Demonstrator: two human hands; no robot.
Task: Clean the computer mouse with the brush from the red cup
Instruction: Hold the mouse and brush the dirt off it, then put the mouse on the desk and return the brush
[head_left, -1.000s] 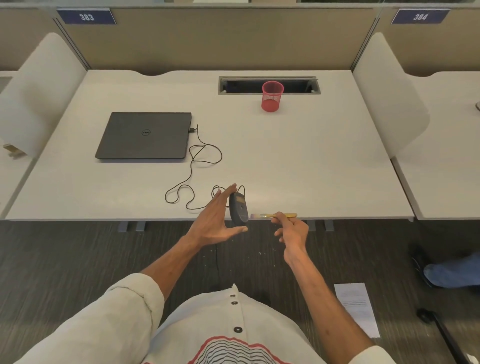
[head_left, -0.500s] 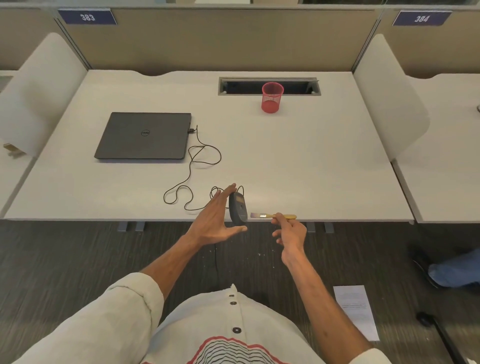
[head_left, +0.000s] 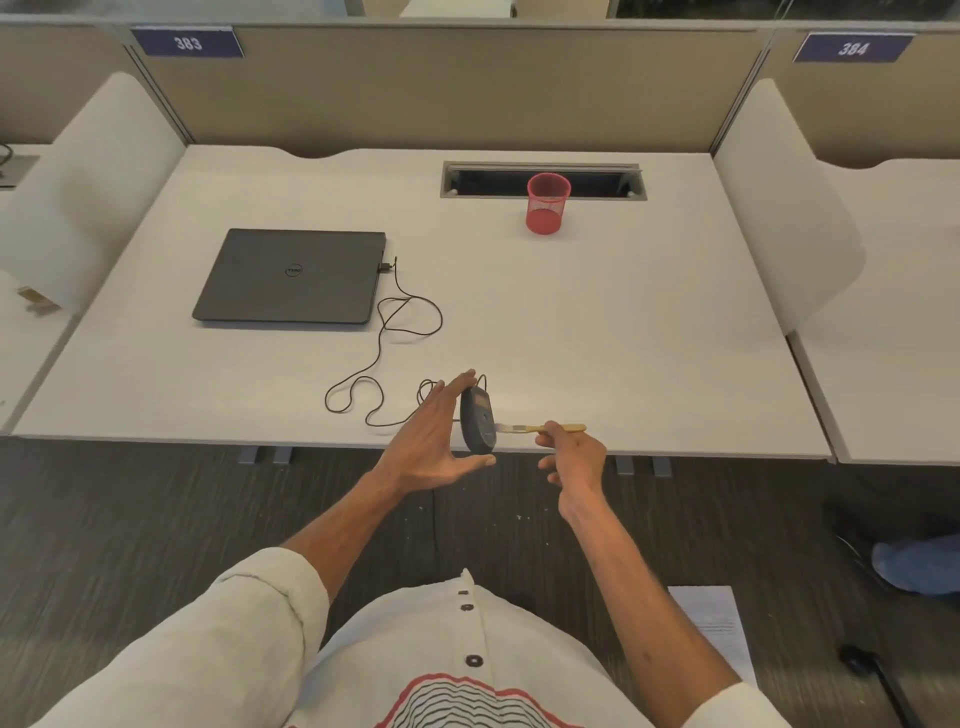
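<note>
Holding the mouse (head_left: 478, 420) on edge between thumb and fingertips, the left hand (head_left: 435, 441) turns its underside toward 3 o'clock. There the right hand (head_left: 571, 457) pinches the brush (head_left: 540, 428), bristles touching it. The red cup (head_left: 547, 203) stands at 12 o'clock, well apart.

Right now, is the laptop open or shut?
Shut. The laptop lies flat on the desk with its lid down, logo facing up, and the mouse cable plugged into its right edge.
</note>
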